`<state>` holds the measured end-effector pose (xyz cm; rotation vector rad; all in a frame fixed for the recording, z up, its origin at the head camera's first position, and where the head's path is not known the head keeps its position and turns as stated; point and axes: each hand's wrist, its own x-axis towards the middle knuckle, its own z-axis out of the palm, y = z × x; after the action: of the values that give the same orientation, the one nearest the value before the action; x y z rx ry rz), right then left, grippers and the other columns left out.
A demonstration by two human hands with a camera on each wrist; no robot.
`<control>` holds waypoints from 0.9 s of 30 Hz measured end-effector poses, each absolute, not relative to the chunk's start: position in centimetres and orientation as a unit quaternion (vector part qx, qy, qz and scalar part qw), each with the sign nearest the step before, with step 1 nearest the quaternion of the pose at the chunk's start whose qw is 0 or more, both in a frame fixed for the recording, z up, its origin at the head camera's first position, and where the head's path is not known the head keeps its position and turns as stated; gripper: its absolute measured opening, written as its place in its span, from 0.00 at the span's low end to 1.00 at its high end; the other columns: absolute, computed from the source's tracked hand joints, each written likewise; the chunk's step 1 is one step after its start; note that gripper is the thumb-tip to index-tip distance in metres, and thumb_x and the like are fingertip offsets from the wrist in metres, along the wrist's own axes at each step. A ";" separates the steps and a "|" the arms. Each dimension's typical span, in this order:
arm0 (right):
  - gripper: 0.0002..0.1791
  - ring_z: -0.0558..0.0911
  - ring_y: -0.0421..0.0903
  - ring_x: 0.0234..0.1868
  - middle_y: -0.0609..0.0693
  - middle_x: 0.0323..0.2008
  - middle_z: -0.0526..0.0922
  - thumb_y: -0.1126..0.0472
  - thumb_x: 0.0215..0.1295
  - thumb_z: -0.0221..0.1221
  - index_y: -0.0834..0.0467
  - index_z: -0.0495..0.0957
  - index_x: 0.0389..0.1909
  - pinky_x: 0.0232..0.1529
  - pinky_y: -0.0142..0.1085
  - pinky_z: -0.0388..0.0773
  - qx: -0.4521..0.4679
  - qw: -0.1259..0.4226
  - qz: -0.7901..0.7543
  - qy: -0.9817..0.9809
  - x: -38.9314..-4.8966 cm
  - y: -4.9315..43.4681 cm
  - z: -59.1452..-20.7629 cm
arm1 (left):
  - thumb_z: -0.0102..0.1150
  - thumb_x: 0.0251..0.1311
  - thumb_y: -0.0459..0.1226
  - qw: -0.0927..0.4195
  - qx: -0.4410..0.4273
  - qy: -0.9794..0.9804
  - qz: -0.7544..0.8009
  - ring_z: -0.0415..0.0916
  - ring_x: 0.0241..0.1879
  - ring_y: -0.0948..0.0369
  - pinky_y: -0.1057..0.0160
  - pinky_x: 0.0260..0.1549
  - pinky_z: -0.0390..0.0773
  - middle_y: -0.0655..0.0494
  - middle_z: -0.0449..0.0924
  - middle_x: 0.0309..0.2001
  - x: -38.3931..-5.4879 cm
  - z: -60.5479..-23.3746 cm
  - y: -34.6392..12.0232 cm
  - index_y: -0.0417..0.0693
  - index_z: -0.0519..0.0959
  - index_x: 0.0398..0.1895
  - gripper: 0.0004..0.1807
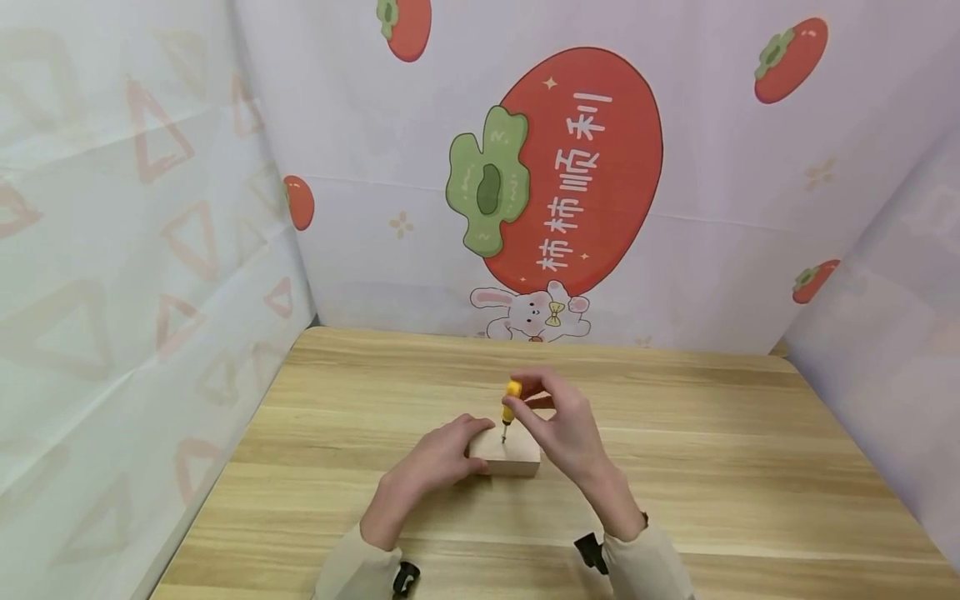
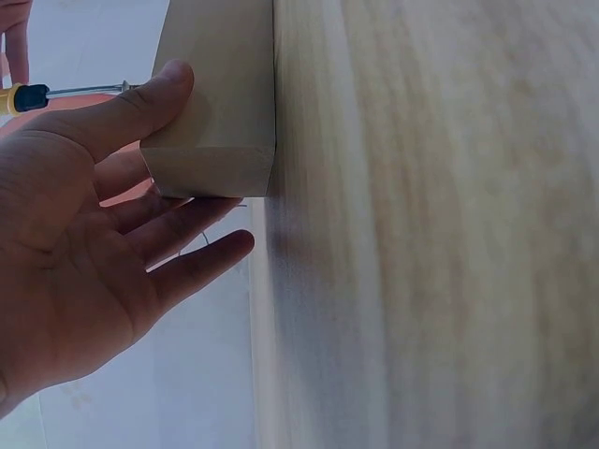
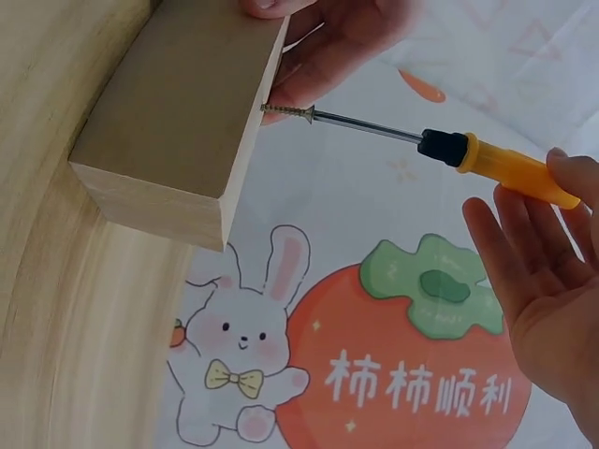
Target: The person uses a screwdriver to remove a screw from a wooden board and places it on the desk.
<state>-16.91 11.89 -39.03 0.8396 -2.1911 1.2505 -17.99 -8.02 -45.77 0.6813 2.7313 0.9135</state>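
A pale wooden block (image 1: 517, 454) lies on the wood-grain table, its end and side showing in the right wrist view. My left hand (image 1: 442, 454) grips its left end, thumb (image 2: 173, 79) on the near side and fingers behind. In my right hand (image 1: 566, 425) a yellow screwdriver (image 3: 510, 171) is pinched by the handle between thumb and fingers. Its metal shaft points down at the block, and the tip meets the head of a screw (image 3: 288, 111). The screw stands upright at the block's top face with most of its thread exposed.
The wood-grain table (image 1: 720, 467) spreads around the block on all sides. A white cloth backdrop (image 1: 360, 258) with persimmon and rabbit prints rises behind its far edge. Patterned cloth (image 1: 97, 275) hangs along the left. Dark straps (image 1: 406, 577) sit at both wrists.
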 end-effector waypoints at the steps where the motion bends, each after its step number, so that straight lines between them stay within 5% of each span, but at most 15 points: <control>1: 0.17 0.84 0.43 0.36 0.50 0.38 0.85 0.70 0.56 0.70 0.62 0.80 0.47 0.35 0.37 0.85 0.307 0.240 0.460 -0.798 -17.0 12.0 -39.0 | 0.71 0.56 0.44 0.091 0.230 0.919 0.308 0.77 0.46 0.60 0.57 0.48 0.77 0.54 0.78 0.52 -18.0 -45.8 -8.0 0.49 0.75 0.64 0.32; 9: 0.15 0.85 0.42 0.35 0.49 0.36 0.86 0.71 0.55 0.69 0.60 0.81 0.44 0.41 0.32 0.83 0.347 0.239 0.440 -0.793 -17.5 12.7 -38.5 | 0.71 0.56 0.44 0.094 0.229 0.920 0.305 0.77 0.46 0.60 0.56 0.49 0.77 0.54 0.78 0.53 -18.1 -45.8 -7.9 0.49 0.75 0.64 0.32; 18: 0.14 0.87 0.43 0.40 0.51 0.41 0.88 0.71 0.61 0.65 0.60 0.82 0.48 0.45 0.31 0.82 0.362 0.175 0.461 -0.791 -17.5 13.1 -38.3 | 0.71 0.57 0.45 0.096 0.230 0.919 0.306 0.77 0.47 0.60 0.56 0.49 0.77 0.53 0.78 0.54 -18.2 -45.8 -8.0 0.48 0.75 0.65 0.32; 27: 0.20 0.84 0.42 0.37 0.48 0.39 0.83 0.66 0.51 0.74 0.59 0.81 0.46 0.36 0.39 0.85 0.310 0.241 0.424 -0.816 -16.8 12.4 -38.6 | 0.71 0.57 0.46 0.099 0.225 0.920 0.305 0.77 0.47 0.60 0.55 0.49 0.77 0.53 0.78 0.54 -18.1 -46.0 -7.9 0.49 0.74 0.65 0.32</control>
<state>-16.75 12.44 -38.58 0.8466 -2.2332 1.1589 -18.15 -7.92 -45.97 0.6667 2.7213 0.9011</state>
